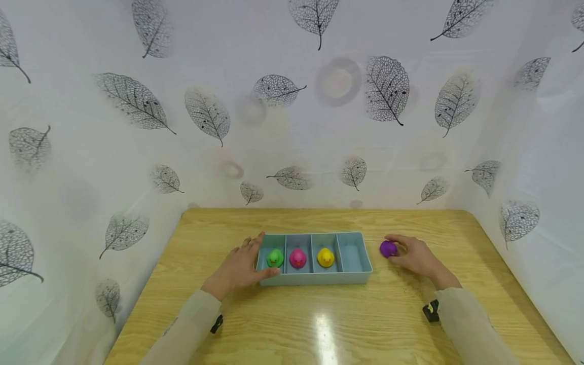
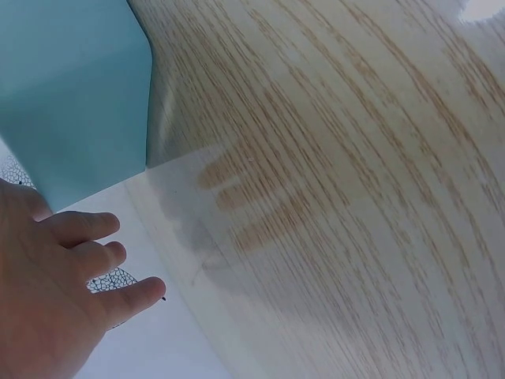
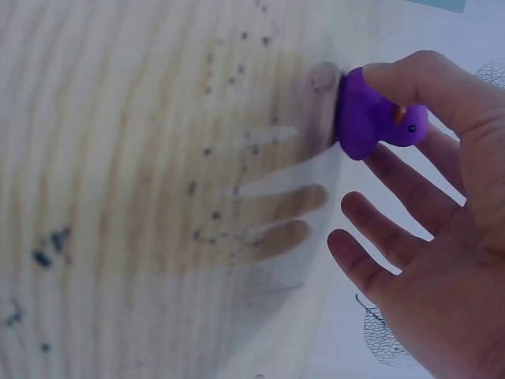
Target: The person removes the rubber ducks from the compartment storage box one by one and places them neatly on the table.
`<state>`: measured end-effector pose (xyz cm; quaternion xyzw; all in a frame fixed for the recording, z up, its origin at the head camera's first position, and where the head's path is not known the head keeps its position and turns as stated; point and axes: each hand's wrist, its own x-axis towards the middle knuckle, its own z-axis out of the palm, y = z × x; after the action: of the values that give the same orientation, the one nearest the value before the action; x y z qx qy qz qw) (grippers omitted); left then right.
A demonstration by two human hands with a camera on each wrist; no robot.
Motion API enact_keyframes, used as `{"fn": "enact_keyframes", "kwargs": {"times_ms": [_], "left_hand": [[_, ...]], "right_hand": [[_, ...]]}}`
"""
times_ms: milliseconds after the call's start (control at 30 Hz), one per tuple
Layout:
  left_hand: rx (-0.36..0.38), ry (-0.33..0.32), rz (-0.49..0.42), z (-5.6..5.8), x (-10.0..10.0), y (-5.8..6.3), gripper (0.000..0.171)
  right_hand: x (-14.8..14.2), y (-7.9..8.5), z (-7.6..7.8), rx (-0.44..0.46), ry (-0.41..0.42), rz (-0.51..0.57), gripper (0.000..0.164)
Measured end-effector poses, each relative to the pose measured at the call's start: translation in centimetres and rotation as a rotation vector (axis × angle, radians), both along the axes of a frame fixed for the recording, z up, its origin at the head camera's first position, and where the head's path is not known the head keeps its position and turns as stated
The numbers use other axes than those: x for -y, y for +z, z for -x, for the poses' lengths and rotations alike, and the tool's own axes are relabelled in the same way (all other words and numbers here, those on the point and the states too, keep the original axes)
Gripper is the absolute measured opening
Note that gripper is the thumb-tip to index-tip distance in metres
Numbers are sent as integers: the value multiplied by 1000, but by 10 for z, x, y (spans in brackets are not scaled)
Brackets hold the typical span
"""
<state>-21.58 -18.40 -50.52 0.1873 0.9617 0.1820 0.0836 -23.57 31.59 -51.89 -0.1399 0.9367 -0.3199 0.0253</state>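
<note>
A pale blue box point(image 1: 315, 279) with several compartments stands on the table. In it, from the left, sit a green rubber duck point(image 1: 275, 258), a pink rubber duck point(image 1: 298, 258) and a yellow rubber duck point(image 1: 326, 257); the rightmost compartment holds nothing. My left hand point(image 1: 239, 266) rests at the box's left end, thumb along the front rim, other fingers fairly straight. Right of the box, my right hand point(image 1: 417, 257) pinches a purple rubber duck point(image 3: 379, 118) between thumb and forefinger. The right wrist view shows the duck's base at the tabletop, with the remaining fingers spread.
The wooden table point(image 1: 283, 324) ends at a white leaf-printed sheet point(image 1: 292, 126) at the back and sides. Dark specks point(image 3: 51, 246) mark the tabletop near the right hand. A black wrist device point(image 1: 431, 311) shows at the right cuff, another point(image 1: 217, 324) at the left.
</note>
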Motion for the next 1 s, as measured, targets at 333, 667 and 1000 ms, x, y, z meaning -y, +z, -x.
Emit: {"fn": "enact_keyframes", "kwargs": {"times_ms": [333, 667, 1000], "left_hand": [[4, -3, -1, 0, 1, 1, 119], [1, -6, 2, 1, 0, 3, 119], [-7, -3, 14, 0, 0, 1, 118]], "right_hand": [[14, 24, 0, -80, -29, 4, 51], [47, 49, -4, -210, 49, 50, 47], [76, 51, -7, -180, 136, 127, 50]]}}
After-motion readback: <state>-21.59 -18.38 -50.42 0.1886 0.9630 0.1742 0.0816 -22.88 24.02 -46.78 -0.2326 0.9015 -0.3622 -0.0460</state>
